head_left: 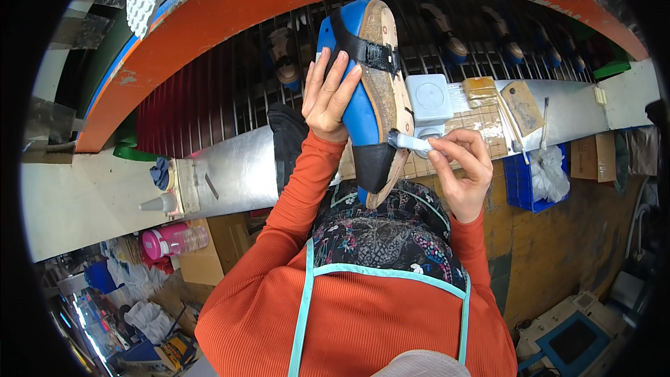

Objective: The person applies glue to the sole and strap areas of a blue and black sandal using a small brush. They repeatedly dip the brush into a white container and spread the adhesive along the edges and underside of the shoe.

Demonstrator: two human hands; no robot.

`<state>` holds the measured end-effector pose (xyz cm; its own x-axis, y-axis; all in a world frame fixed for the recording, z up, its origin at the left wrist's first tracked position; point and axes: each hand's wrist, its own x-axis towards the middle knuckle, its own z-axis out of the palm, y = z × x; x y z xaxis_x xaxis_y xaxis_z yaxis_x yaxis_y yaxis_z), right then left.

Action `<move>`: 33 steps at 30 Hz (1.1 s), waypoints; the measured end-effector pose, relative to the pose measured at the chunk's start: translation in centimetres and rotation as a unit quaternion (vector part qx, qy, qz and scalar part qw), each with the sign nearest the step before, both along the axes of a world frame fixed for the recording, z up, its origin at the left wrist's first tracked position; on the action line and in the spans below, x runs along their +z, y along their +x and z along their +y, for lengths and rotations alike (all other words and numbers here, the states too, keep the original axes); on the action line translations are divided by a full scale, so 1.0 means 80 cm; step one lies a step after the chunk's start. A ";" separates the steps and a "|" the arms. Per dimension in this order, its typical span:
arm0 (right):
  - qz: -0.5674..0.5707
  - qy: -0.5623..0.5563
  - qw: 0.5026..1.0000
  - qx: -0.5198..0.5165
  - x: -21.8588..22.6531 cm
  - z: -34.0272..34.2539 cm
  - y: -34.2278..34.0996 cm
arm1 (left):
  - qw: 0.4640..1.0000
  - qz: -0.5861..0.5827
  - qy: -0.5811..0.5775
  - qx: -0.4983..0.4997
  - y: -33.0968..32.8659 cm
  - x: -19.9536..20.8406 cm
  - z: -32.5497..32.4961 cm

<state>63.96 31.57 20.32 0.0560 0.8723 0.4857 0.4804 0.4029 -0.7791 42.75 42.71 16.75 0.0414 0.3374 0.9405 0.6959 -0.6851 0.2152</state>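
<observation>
Blue, the crate at three o'clock holds a crumpled bag. Toward one o'clock, the left hand clamps a strapped shoe; the right hand pinches a brush touching its side.

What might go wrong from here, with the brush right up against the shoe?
The brush is by the edge of the black end piece, so a slip of the right hand might smear the cork side.
The left hand has its fingers spread along the shoe; if that hold loosened, the shoe could turn.
The white container is near the shoe and could get bumped.
</observation>
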 end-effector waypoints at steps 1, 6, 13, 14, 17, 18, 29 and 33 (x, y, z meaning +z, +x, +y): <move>0.034 -0.010 0.999 0.019 0.002 0.002 0.003 | 1.000 -0.003 0.000 0.001 0.001 0.000 0.000; 0.106 -0.015 0.993 -0.052 0.001 0.031 -0.001 | 1.000 -0.015 -0.007 0.007 0.008 -0.003 -0.003; 0.183 -0.138 0.973 -0.001 0.006 -0.007 -0.007 | 0.996 -0.071 -0.043 0.029 0.013 -0.016 -0.004; 0.194 -0.140 0.971 0.006 0.008 -0.014 -0.006 | 0.996 -0.067 -0.050 0.038 0.013 -0.017 -0.005; 0.187 -0.137 0.973 0.008 0.007 -0.022 -0.012 | 0.994 -0.061 -0.068 0.055 0.013 -0.020 -0.005; 0.179 -0.123 0.976 0.004 0.005 -0.020 -0.014 | 0.994 -0.061 -0.070 0.058 0.013 -0.020 -0.004; 0.093 -0.047 0.994 -0.031 0.004 0.012 -0.025 | 0.994 -0.051 -0.068 0.068 0.008 -0.022 -0.001; 0.046 -0.009 0.998 -0.045 0.009 0.024 -0.027 | 0.994 -0.050 -0.062 0.072 0.003 -0.022 0.003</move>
<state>61.78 33.50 21.05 0.1791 0.8701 0.4592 0.4401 0.3466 -0.8284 43.02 42.92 15.03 -0.1066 0.4467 0.8883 0.7557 -0.5442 0.3644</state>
